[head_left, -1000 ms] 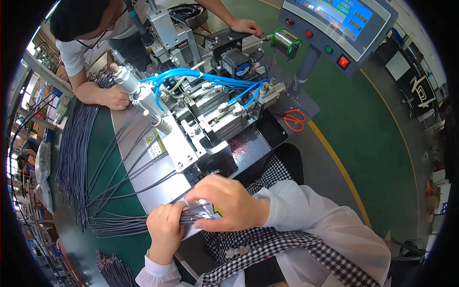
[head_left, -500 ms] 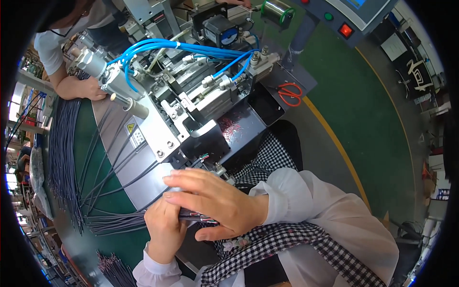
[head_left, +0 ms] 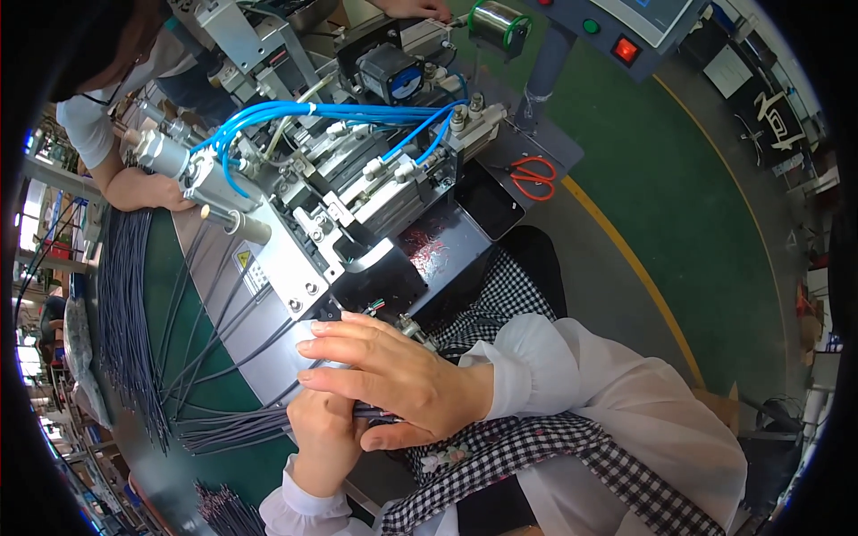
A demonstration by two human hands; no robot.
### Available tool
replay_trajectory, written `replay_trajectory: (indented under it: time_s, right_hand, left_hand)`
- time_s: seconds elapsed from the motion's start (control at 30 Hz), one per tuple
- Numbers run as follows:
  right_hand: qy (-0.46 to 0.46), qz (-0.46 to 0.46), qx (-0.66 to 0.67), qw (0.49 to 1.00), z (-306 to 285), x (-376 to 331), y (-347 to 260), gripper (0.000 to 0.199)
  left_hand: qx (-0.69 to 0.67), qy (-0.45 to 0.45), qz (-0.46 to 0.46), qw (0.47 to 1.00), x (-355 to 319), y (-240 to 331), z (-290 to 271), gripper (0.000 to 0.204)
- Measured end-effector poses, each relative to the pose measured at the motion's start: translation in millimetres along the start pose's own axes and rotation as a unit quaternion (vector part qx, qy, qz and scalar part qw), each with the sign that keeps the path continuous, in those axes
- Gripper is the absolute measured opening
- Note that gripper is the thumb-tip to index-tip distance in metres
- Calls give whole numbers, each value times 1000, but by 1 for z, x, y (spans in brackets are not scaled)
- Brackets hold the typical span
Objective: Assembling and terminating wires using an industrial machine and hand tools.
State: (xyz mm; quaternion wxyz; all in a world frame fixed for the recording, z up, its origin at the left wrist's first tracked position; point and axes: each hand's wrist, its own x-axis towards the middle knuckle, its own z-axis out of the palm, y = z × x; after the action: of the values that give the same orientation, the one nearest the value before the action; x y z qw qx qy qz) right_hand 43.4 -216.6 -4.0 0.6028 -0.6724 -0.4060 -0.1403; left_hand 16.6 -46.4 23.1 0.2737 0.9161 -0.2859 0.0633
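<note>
My left hand is closed around a bundle of thin dark grey cables, whose lengths trail off to the left across the table. My right hand lies over the left one, its fingers stretched out and the thumb apart below. Its palm side covers most of the bundle's stripped ends, so whether it presses on them is hidden. Just beyond my fingers, a cable end with coloured wires sticks out at the front of a metal machine with blue air hoses.
More cables lie on the green-topped table at left, others at bottom. Red-handled scissors sit beside a black tray. A solder wire spool stands at the back. A co-worker's hand rests at upper left.
My left hand has moved slightly right with the cable bundle, closer under my right hand. Less of the coloured wire ends shows between them. The machine sits slightly further left in view.
</note>
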Motion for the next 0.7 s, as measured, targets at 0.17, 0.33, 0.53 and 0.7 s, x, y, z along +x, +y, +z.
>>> replay_trajectory:
  time_s: [0.17, 0.33, 0.53, 0.7]
  right_hand:
    - [3, -11, -34, 999, -10, 0, -1, 60]
    - [49, 25, 36, 998, -16, 0, 4, 47]
    - [108, 318, 130, 933, -47, -19, 32, 15]
    - [38, 464, 224, 856, -47, -22, 51, 14]
  left_hand:
    - [13, 10, -2, 1000, -2, -4, 7, 27]
    - [5, 37, -50, 998, -1, -1, -4, 33]
    - [53, 55, -39, 996, -7, -11, -4, 41]
    - [71, 72, 0, 995, -13, -20, 1, 41]
